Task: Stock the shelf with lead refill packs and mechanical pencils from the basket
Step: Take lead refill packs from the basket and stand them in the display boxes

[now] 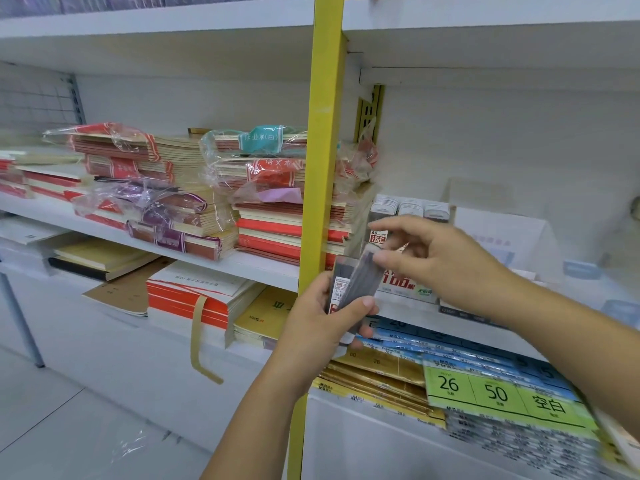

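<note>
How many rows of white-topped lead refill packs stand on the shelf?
3, side by side right of the yellow post: left row, middle row, right row. The right hand hides their lower parts; more may be hidden.

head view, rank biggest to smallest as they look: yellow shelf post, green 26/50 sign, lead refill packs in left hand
1. yellow shelf post
2. green 26/50 sign
3. lead refill packs, partly hidden by the left hand

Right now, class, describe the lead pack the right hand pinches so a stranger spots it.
Find the yellow post; beside it the left hand grips dark lead packs. The tilted pack alone leans right, its top pinched by the right hand.
</note>
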{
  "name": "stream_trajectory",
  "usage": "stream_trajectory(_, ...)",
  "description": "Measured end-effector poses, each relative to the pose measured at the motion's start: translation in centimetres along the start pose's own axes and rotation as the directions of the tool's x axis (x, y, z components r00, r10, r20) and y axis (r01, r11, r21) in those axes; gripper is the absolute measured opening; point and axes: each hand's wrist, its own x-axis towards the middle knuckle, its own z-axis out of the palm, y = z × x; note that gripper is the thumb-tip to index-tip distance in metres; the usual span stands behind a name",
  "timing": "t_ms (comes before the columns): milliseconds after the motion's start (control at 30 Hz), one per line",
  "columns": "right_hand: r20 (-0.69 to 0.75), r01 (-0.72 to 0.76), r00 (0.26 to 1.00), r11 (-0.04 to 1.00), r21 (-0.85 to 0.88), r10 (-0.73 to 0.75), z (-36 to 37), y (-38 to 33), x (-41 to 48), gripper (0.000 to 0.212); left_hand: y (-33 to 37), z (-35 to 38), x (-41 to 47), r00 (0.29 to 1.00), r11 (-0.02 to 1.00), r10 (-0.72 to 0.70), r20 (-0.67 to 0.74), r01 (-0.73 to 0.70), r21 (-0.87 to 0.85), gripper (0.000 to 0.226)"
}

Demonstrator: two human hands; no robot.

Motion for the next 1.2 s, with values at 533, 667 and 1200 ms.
stream_trajectory(533, -0.045, -0.154, 0.981, 0.892, 0.426, 0.19, 0.3, 1.5, -3.1, 0.023, 0.2, -0.8, -0.7, 0.998, 0.983, -0.055, 0.021, 0.058, -0.173, 0.068)
stream_trajectory(667, -0.01, -0.176, 0.981, 0.91, 0.375, 0.194, 0.6, 1.7, -4.0, 0.032, 0.3, -0.9, -0.7, 0.997, 0.982, -0.057, -0.047, 0.047, -0.185, 0.055)
stream_trajectory(1200, -0.108, 0.011, 0.994, 0.992, 0.124, 0.002, -2.0, -0.5, -1.0, 0.056, -0.1, -0.1, 0.3, 0.996, 0.993, -0.06, -0.064, 0.054, -0.102, 0.012)
